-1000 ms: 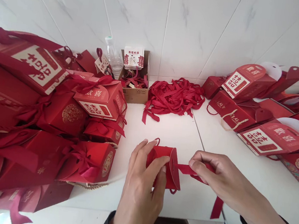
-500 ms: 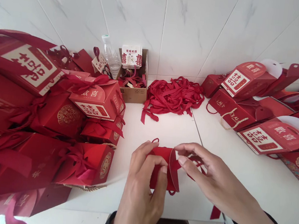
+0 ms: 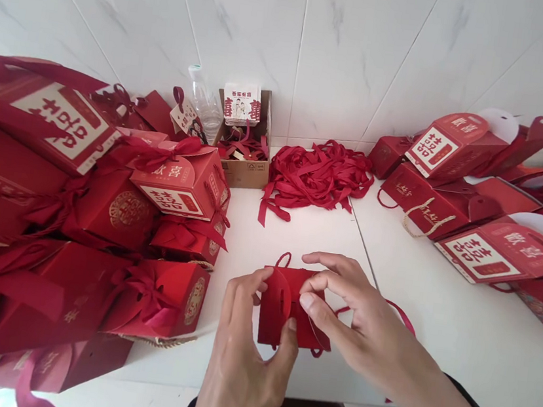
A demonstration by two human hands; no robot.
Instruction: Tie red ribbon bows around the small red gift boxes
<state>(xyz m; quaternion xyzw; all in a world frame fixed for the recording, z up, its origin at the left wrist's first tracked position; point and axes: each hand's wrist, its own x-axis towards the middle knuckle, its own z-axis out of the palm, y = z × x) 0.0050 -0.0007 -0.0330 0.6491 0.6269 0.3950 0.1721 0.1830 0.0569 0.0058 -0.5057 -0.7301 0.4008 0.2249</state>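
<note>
A small red gift box [image 3: 271,322] with rounded top flaps and a slot stands on the white table in front of me. My left hand [image 3: 250,353] grips its left side, with the thumb on the front edge and the fingers at the left flap. Over the box's right half, my right hand [image 3: 352,312] has thumb and index finger pinched together by the right flap. A red ribbon [image 3: 403,317] comes out from behind this hand and trails to the right; the piece at the fingertips is mostly hidden. Thin cord loops stick out at the box's back and front.
Tied red gift boxes [image 3: 166,296] are stacked at the left. A heap of red ribbons [image 3: 322,173] lies by the wall, beside a cardboard box [image 3: 245,174] holding cards and a clear plastic bottle [image 3: 202,99]. More red boxes [image 3: 498,251] stand at the right.
My right hand has moved left with the ribbon, from beside the box to above it. My left hand has shifted off the top to the left side, uncovering the left flap and slot.
</note>
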